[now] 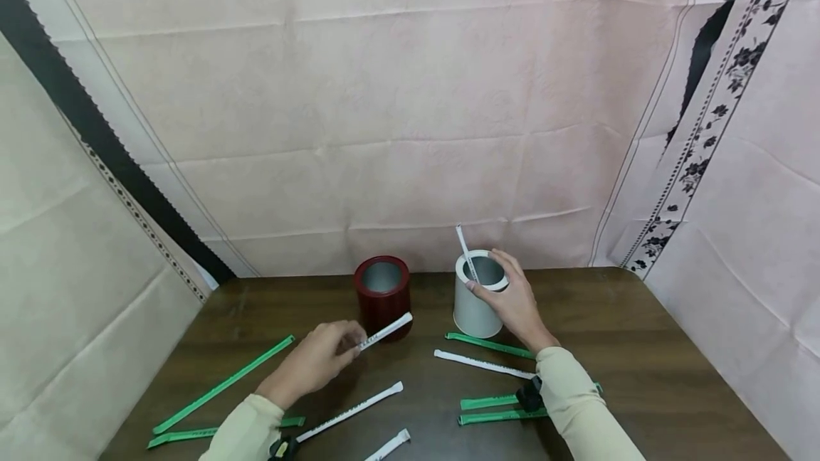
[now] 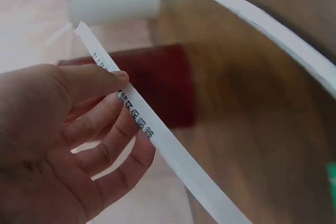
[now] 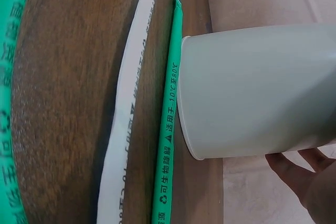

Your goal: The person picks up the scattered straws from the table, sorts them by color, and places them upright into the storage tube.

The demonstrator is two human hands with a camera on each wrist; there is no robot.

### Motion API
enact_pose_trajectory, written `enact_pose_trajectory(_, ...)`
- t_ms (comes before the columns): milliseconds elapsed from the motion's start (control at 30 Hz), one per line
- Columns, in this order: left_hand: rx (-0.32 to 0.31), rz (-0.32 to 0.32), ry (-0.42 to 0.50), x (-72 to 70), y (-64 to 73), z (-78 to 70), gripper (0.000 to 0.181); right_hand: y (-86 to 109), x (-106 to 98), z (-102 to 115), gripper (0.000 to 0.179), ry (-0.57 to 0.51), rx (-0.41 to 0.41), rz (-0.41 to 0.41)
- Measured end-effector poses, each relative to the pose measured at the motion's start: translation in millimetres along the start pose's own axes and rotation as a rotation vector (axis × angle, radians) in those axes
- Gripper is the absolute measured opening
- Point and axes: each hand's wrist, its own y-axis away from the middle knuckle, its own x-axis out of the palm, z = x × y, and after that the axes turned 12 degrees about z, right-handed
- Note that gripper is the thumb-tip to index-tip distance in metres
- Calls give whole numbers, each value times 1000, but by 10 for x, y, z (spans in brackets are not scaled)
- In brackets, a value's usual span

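My left hand (image 1: pixel 319 361) pinches a white paper-wrapped straw (image 1: pixel 389 330) with printed lettering, thumb on top and fingers beneath. Its far end slants up to the right, overlapping the dark red cup (image 1: pixel 379 304) in the head view. At the white cup (image 1: pixel 470 313), my right hand (image 1: pixel 512 301) spans the rim, thumb at the near side and fingers at the far right; the right wrist view shows fingertips against the cup's wall. Another white wrapped straw (image 1: pixel 464 247) leans inside this cup and sticks out above the rim. Both cups stand upright.
Green wrapped straws (image 1: pixel 224 383) lie at the left of the wooden table (image 1: pixel 640 347). Several green and white ones lie near my right forearm, including a green straw (image 3: pixel 169 114) by the cup's base. White straws (image 1: pixel 349 411) lie between my arms. Pale cloth (image 1: pixel 416 91) hangs behind.
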Motion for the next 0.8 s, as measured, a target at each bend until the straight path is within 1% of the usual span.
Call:
enact_pose_trajectory(100, 12, -36, 82, -70, -80, -143, 12, -11, -3, 19, 84, 4, 0, 0)
enact_pose_trajectory(233, 42, -92, 206, -107, -246, -354, 13, -6, -6, 34, 83, -3, 0, 1)
enact_pose_trajectory(300, 62, -124, 276, -134, -348, -469, 15, 7, -5, 36, 84, -6, 4, 4)
enact_pose_trajectory(367, 84, -166, 345, -175, -478, -590, 18, 20, -15, 20, 84, -6, 9, 3)
enact_pose_trajectory(500, 144, -278, 462, -301, -743, -864, 24, 32, -30, -14, 84, -4, 8, -2)
enact_pose_trajectory(567, 172, -331, 471, -376, -872, -1009, 26, 34, -35, -27, 84, -8, 10, -10)
enact_pose_trajectory(700, 200, -423, 458, -512, -1115, -1276, 26, 16, -27, -41, 84, -1, 17, -12)
enact_pose_trajectory(733, 216, -448, 469, -536, -1176, -1328, 26, 4, -21, -41, 84, 1, 14, -10)
enact_pose_trajectory(800, 250, -496, 523, -568, -1302, -1423, 26, -20, -9, -40, 83, 5, 6, -4)
